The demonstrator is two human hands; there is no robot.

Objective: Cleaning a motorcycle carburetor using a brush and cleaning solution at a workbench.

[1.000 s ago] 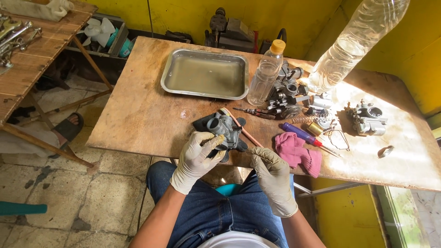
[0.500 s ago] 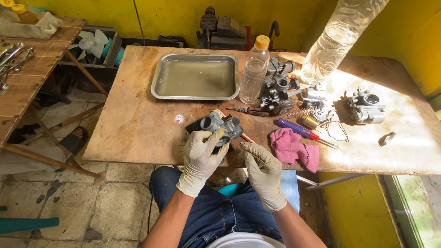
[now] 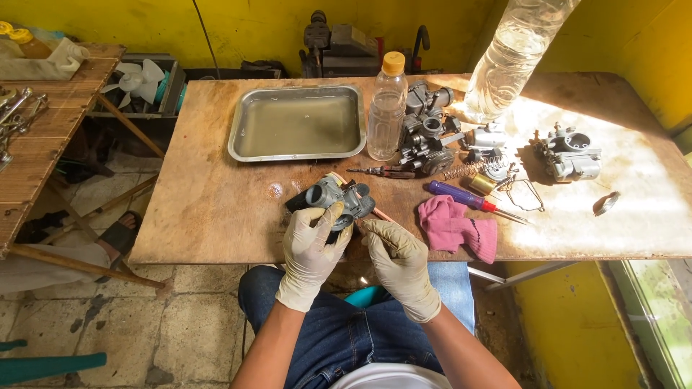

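Yellow walls surround a worn plywood table (image 3: 216,209). At its near edge, the gloved left hand (image 3: 311,248) wraps its fingers around a grey carburetor (image 3: 339,198); the gloved right hand (image 3: 398,258) pinches a thin brush (image 3: 380,214) against it. Held over the edge, the carburetor could slip and fall to the floor.

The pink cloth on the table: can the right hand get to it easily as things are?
Probably yes. The pink cloth lies just beside the right hand, with bare table between them. But the fingers seem to hold a thin tool against the metal part.
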